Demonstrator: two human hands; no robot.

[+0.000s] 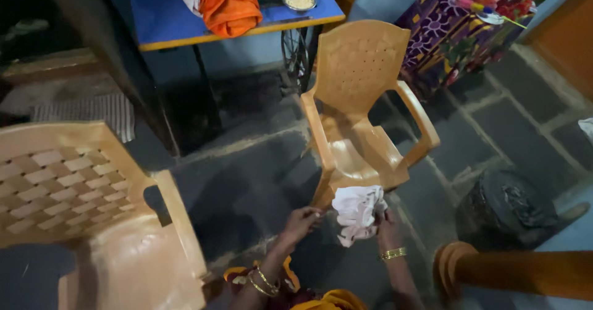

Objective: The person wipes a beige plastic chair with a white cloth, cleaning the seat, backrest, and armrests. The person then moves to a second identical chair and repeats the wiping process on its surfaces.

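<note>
Both hands work a white cloth at the front of the far chair.

Your right hand (384, 222) is clamped on the bunched cloth (358, 212), just off the chair's (364, 100) front edge; your left hand (302, 220) touches its left side, fingers loosely apart. Take a fuller grip with the left and keep the bundle off the floor (247, 180).

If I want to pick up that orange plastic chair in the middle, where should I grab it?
Probably best by the two armrests of the orange plastic chair, coming from its open front, where the hands with the white cloth are. The arms stick out as bare loops on both sides, easy to curl fingers around. The backrest top is another free edge.
</note>
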